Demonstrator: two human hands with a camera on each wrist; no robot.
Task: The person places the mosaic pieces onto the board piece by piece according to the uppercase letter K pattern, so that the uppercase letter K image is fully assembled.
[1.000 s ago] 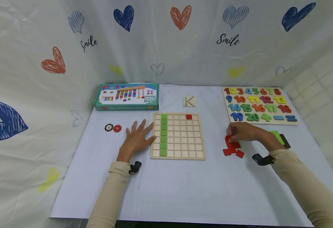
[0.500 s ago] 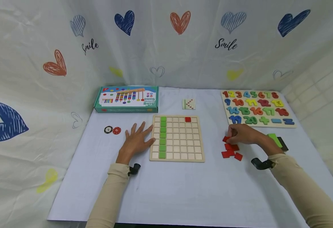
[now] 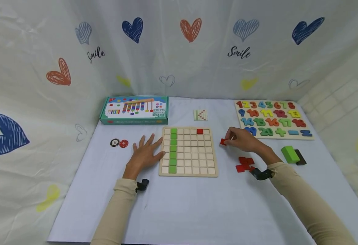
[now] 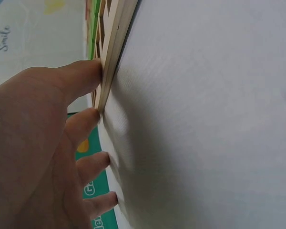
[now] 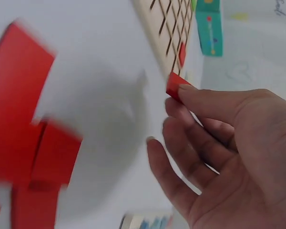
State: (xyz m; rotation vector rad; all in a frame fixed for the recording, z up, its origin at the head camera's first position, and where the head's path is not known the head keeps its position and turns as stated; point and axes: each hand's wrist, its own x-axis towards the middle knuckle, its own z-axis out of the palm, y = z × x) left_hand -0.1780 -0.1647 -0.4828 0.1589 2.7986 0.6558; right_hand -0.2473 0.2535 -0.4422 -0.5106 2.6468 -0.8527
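Observation:
My right hand pinches a small red square tile between thumb and forefinger, held above the table to the right of the wooden grid board. A column of green tiles fills the board's second column from the left, and one red tile lies in its top row toward the right. My left hand is spread flat at the board's left side; in the left wrist view its thumb and forefinger touch the board's edge. Several loose red tiles lie in a small pile below my right hand.
A number puzzle board is at the back right, with a green block and a dark piece in front of it. A game box stands back left. Two round chips and a pattern card lie nearby.
My right hand has lifted a red tile from the pile and moved it left toward the grid board. The left hand has stayed at the board's edge. The head view has shifted slightly.

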